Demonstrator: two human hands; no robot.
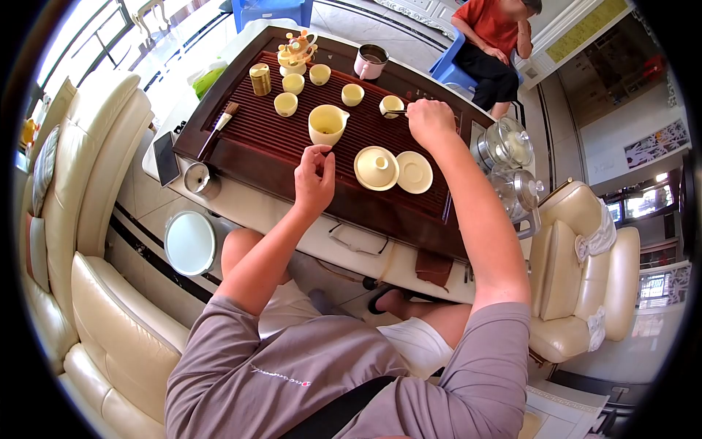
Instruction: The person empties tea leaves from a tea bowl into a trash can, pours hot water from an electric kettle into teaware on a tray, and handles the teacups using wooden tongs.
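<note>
My right hand (433,122) is closed around dark, slim tea tongs (397,112), whose tips reach a small pale-yellow teacup (391,102) on the slatted tea tray (292,162). Whether the tips grip the cup's rim is too small to tell. My left hand (314,175) hovers at the tray's near side, fingers loosely bent, thumb apart, holding nothing. Just beyond it stands a yellow pouring pitcher (327,126) with some liquid inside. Between my hands sit a lidded gaiwan (376,168) and a round pale saucer (414,173).
Several more teacups, a gold tin (260,79), a figurine (297,50) and a pink mug (371,62) stand farther back. A brush (223,121) lies left. Glass kettles (514,192) are at right. A phone (166,159) rests left. A person (493,44) sits across.
</note>
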